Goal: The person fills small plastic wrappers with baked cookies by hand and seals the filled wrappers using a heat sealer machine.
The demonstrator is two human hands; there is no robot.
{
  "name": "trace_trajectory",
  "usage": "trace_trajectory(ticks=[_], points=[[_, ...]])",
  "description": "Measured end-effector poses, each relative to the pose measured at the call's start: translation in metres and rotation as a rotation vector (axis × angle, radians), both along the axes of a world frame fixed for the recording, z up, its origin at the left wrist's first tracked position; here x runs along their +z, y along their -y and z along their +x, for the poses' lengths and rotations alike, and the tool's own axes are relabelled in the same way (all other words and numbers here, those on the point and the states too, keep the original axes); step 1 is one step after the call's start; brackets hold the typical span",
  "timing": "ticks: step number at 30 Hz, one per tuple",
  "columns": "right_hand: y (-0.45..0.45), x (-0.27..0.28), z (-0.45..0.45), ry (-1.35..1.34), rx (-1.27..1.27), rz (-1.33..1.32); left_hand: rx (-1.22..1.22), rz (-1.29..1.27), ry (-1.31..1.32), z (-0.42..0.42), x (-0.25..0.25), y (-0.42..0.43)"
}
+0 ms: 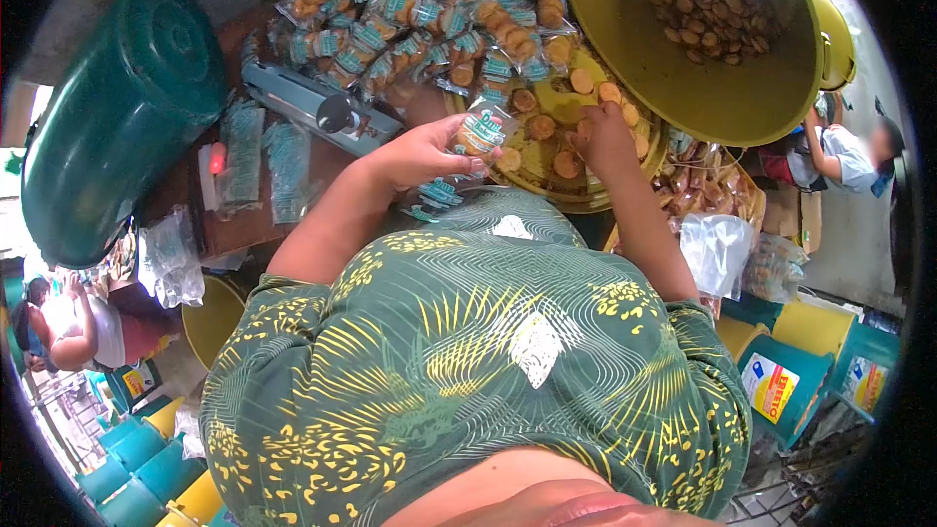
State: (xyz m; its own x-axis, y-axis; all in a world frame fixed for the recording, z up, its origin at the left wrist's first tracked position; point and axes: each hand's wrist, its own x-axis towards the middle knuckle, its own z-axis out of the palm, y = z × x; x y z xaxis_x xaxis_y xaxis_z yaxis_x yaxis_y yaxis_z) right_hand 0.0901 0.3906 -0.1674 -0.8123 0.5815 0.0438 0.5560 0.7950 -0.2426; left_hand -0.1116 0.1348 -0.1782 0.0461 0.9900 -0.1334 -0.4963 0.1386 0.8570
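A small clear bag [481, 127] with teal print is gripped between the fingers of my left hand [429, 151], and round cookies show inside it. My right hand [607, 141] reaches down over a yellow lid [532, 174], its fingers drawn together at the loose round cookies [567, 164]; whether it grips one is hidden. Several cookies lie spread across the lid. Beyond my left hand rises a pile of filled, printed bags [410, 15]. Another printed bag [436, 193] lies just below my left hand.
A tilted yellow tub [605, 49] holds many cookies at upper right. A blue-grey sealer [312, 102] and flat printed bags [241, 151] are at left, beside a green bin [127, 117]. People [844, 156] appear at both sides. Teal buckets [786, 381] stand at lower right.
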Motion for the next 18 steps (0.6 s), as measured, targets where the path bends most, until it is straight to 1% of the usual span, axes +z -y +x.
trace_trajectory(ticks=[2,5,8,11,14,16,18], points=[[0.005,-0.005,0.002,-0.081,-0.025,-0.021,0.001,0.032,0.012,0.001,0.001,-0.002],[-0.012,-0.03,0.009,-0.234,-0.006,0.014,0.005,0.025,0.014,0.001,0.0,-0.003],[-0.02,-0.031,0.014,-0.216,0.048,0.025,-0.01,0.007,0.029,0.001,-0.006,-0.006],[-0.016,-0.023,0.016,-0.147,0.082,0.101,-0.018,-0.005,0.033,0.002,-0.007,-0.008],[-0.012,-0.02,0.005,-0.192,0.079,0.038,-0.019,-0.02,-0.012,0.002,-0.004,-0.008],[-0.012,-0.033,-0.006,-0.4,0.009,-0.386,-0.023,-0.022,-0.024,0.003,-0.004,-0.009],[-0.012,-0.035,-0.01,-0.394,0.019,-0.392,-0.024,-0.017,-0.007,0.002,-0.005,-0.009]])
